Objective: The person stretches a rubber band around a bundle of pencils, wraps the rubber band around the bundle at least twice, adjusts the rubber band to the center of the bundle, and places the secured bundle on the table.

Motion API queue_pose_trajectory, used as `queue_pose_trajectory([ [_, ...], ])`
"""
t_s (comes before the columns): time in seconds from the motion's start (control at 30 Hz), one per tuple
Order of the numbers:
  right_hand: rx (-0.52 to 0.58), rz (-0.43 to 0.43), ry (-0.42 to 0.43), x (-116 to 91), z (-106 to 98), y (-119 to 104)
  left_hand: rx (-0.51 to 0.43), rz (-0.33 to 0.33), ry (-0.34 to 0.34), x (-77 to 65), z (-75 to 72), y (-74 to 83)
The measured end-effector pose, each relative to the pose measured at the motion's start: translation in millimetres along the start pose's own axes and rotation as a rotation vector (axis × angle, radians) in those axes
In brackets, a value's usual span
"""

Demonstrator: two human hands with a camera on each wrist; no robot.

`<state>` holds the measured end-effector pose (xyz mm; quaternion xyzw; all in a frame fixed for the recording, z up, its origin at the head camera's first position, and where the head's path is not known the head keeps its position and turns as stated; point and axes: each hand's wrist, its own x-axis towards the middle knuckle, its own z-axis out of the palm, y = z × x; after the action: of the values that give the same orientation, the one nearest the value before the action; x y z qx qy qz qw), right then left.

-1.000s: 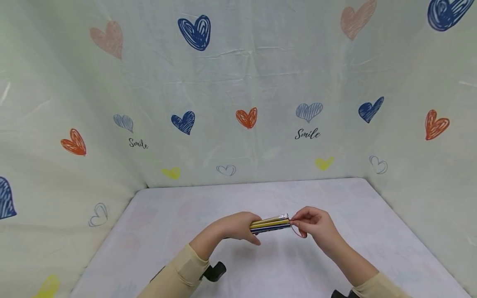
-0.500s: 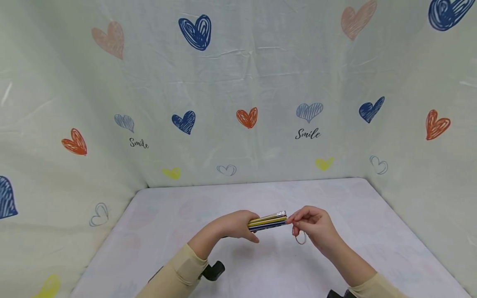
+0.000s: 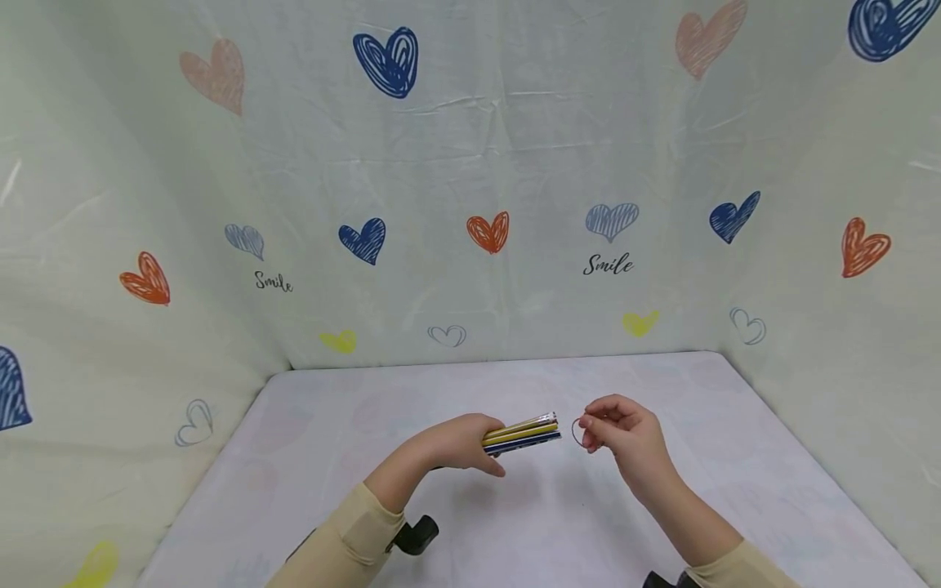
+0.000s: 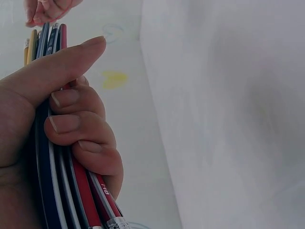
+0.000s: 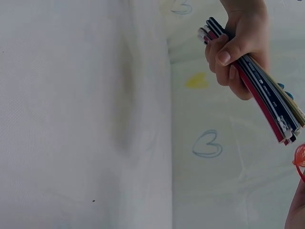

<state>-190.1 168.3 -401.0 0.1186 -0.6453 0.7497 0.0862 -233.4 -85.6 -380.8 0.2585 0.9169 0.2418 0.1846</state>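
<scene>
Over the table (image 3: 367,416), the left hand (image 3: 463,443) is to the left of the right hand (image 3: 625,433), and the bundle of pencils (image 3: 522,434) lies in the left hand with its ends pointing right. The loop (image 3: 573,433) is in the right hand, in the gap between that hand and the pencil ends, just beside them but apart. Behind the table stands the backdrop (image 3: 544,163), which also runs along both sides, with hearts spread across it.
</scene>
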Motion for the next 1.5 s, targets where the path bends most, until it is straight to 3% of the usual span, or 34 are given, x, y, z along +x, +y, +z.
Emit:
queue_pose_trajectory([
  [0.13,0.063,0.006,0.043,0.6,2.3,0.3,-0.003,-0.005,-0.001,0.4,0.0,0.6],
  [0.33,0.15,-0.017,-0.071,0.8,3.4,3.7,-0.013,-0.019,0.002,1.4,-0.2,1.9],
  [0.43,0.118,-0.03,-0.105,0.2,2.6,5.6,-0.011,-0.017,0.003,1.5,-0.7,1.7],
  [0.67,-0.008,0.038,-0.094,2.0,0.6,6.0,-0.018,-0.021,0.003,-0.4,-3.7,1.6],
  [1.0,-0.053,0.047,-0.158,3.8,1.4,6.8,-0.023,-0.024,-0.003,-1.0,-5.7,3.2],
  [1.23,-0.149,0.048,-0.193,4.7,7.8,3.4,-0.014,-0.014,-0.003,-1.6,-7.2,4.0],
  [1.5,-0.154,0.02,-0.251,5.2,18.0,4.1,-0.015,-0.001,-0.035,-2.1,-5.8,10.8],
])
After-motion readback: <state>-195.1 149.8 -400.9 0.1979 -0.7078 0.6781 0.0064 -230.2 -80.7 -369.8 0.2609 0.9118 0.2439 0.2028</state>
